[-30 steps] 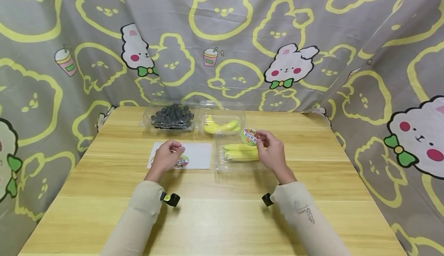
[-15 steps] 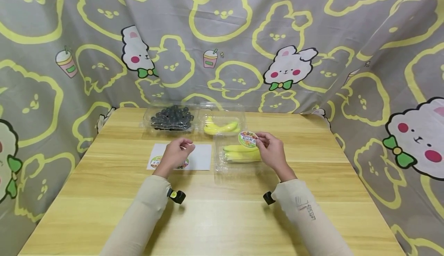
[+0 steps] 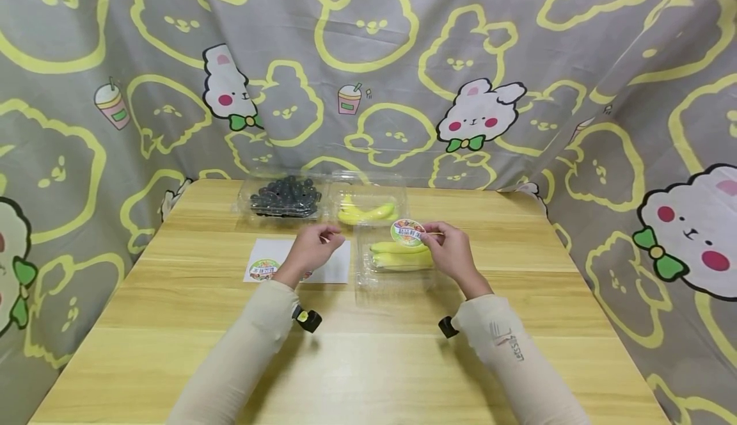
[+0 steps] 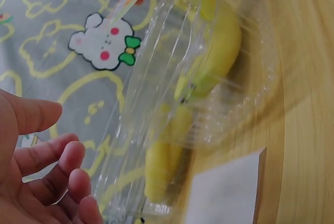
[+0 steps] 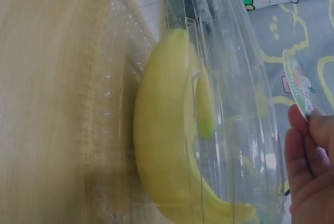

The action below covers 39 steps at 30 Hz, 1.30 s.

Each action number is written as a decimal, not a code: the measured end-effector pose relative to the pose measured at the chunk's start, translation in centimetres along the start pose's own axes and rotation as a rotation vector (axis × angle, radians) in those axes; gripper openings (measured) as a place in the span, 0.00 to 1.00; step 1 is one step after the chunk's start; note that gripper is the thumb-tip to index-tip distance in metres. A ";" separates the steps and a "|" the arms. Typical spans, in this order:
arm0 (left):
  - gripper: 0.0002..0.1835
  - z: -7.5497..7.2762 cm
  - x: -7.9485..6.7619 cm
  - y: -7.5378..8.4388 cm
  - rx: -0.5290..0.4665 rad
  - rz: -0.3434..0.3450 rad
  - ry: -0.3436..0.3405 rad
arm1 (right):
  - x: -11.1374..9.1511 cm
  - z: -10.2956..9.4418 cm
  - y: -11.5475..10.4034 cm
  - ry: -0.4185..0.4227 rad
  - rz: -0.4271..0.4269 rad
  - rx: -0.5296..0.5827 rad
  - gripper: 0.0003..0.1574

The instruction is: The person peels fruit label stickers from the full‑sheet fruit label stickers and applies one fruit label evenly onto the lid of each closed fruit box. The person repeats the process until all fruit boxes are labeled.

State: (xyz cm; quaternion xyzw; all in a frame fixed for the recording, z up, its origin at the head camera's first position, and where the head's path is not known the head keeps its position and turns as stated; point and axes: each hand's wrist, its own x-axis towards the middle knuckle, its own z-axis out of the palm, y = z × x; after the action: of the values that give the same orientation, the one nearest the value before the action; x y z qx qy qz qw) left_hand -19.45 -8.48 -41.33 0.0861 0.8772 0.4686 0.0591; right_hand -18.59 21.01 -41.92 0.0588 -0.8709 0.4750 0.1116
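My right hand (image 3: 451,252) pinches a round fruit-label sticker (image 3: 407,232) by its edge, between thumb and fingers. The sticker is held up over a clear plastic clamshell box (image 3: 368,278) with yellow bananas (image 3: 400,257) inside. In the right wrist view the sticker (image 5: 297,85) is seen nearly edge-on, beside the box wall. My left hand (image 3: 311,249) hovers over a white sheet (image 3: 340,265), fingers loosely bent, holding nothing. Another round sticker (image 3: 263,269) lies on that sheet; more of the printing is hidden behind the left wrist.
Behind stand a clear box of dark grapes (image 3: 285,196) and, to its right, a clear box with bananas (image 3: 367,210). The wooden table (image 3: 368,374) ends at a patterned curtain (image 3: 391,92).
My left hand has moved right across the white sheet, uncovering the left sticker. The right hand has shifted the held sticker slightly left and turned its printed face more toward the head camera.
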 end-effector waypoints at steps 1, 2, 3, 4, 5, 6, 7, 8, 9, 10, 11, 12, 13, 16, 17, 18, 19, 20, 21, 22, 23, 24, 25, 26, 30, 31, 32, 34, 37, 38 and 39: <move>0.16 0.2 0.1 0.1 -0.002 0.006 0.002 | 0.0 0.1 0.0 -0.006 0.005 -0.001 0.08; 0.16 0.3 0.2 0.2 -0.004 0.010 0.000 | 0.0 0.2 0.0 -0.010 0.013 0.002 0.08; 0.15 0.5 0.3 0.4 0.002 0.017 -0.003 | 0.0 0.2 0.0 -0.016 0.017 0.007 0.08; 0.14 0.7 0.4 0.6 0.006 0.027 -0.007 | 0.0 0.3 0.0 -0.021 0.018 0.008 0.08; 0.14 0.9 0.5 0.9 0.018 0.040 -0.015 | 0.0 0.4 0.0 -0.023 0.019 0.009 0.07; 0.14 1.1 0.7 1.1 0.028 0.051 -0.023 | 0.0 0.5 -0.1 -0.026 0.018 0.007 0.07; 0.14 1.3 0.8 1.4 0.039 0.063 -0.031 | 0.1 0.5 -0.1 -0.029 0.015 0.003 0.07; 0.14 1.5 1.0 1.6 0.052 0.072 -0.040 | 0.1 0.5 -0.2 -0.031 0.013 -0.001 0.07; 0.15 1.6 1.2 1.9 0.062 0.080 -0.048 | 0.1 0.6 -0.3 -0.035 0.012 -0.002 0.07; 0.15 1.8 1.3 2.2 0.061 0.084 -0.059 | 0.2 0.6 -0.4 -0.037 0.011 -0.005 0.08; 0.16 2.0 1.5 2.5 0.060 0.083 -0.070 | 0.2 0.6 -0.5 -0.041 0.013 -0.005 0.08; 0.16 2.2 1.6 2.7 0.055 0.081 -0.079 | 0.2 0.6 -0.5 -0.044 0.011 -0.006 0.08; 0.16 2.4 1.8 2.9 0.053 0.079 -0.086 | 0.3 0.6 -0.6 -0.046 0.010 -0.004 0.08; 0.16 3.0 2.3 3.2 0.051 0.076 -0.101 | 0.3 0.8 -0.7 -0.054 0.010 0.008 0.08; 0.16 3.2 2.5 3.3 0.056 0.077 -0.103 | 0.3 0.9 -0.7 -0.059 0.009 0.010 0.08; 0.16 3.3 2.6 3.3 0.062 0.081 -0.104 | 0.3 0.9 -0.7 -0.064 0.006 0.011 0.08; 0.16 3.5 2.7 3.4 0.068 0.081 -0.108 | 0.3 1.0 -0.8 -0.069 0.003 0.012 0.09; 0.16 3.6 2.7 3.4 0.071 0.082 -0.114 | 0.3 1.0 -0.9 -0.073 0.001 0.012 0.09; 0.16 3.8 2.8 3.5 0.075 0.083 -0.119 | 0.3 1.1 -0.9 -0.079 -0.001 0.010 0.09; 0.17 3.9 2.8 3.6 0.079 0.087 -0.126 | 0.2 1.1 -1.0 -0.083 -0.002 0.009 0.09; 0.17 4.0 2.8 3.7 0.082 0.087 -0.134 | 0.2 1.1 -1.1 -0.086 -0.004 0.007 0.09; 0.17 4.1 2.9 3.8 0.084 0.089 -0.140 | 0.1 1.0 -1.1 -0.086 -0.006 0.007 0.09; 0.17 4.2 2.9 3.8 0.085 0.091 -0.146 | 0.1 1.0 -1.2 -0.087 -0.006 0.005 0.09; 0.17 4.3 2.9 3.9 0.087 0.093 -0.148 | 0.1 1.0 -1.2 -0.088 -0.005 0.004 0.09; 0.14 4.4 2.9 4.2 0.093 0.108 -0.147 | 0.0 1.0 -1.2 -0.094 -0.010 0.005 0.09; 0.13 4.5 3.0 4.2 0.096 0.114 -0.145 | 0.1 1.1 -1.2 -0.095 -0.014 0.002 0.09; 0.12 4.5 3.0 4.2 0.099 0.120 -0.142 | 0.1 1.1 -1.2 -0.097 -0.020 0.001 0.09; 0.12 4.5 3.0 4.3 0.101 0.129 -0.136 | 0.1 1.1 -1.2 -0.097 -0.029 -0.003 0.09; 0.13 4.5 3.0 4.3 0.102 0.127 -0.130 | 0.3 1.2 -1.3 -0.097 -0.038 -0.014 0.09; 0.14 4.5 3.0 4.4 0.097 0.124 -0.129 | 0.3 1.2 -1.3 -0.096 -0.041 -0.016 0.09; 0.14 4.6 3.0 4.4 0.091 0.121 -0.130 | 0.4 1.2 -1.3 -0.097 -0.043 -0.019 0.09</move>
State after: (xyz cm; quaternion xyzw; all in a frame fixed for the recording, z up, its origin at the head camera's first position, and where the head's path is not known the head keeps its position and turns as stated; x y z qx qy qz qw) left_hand -21.15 -1.77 -40.28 0.1716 0.8851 0.4244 0.0835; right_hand -18.83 19.29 -41.44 0.0995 -0.8783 0.4607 0.0801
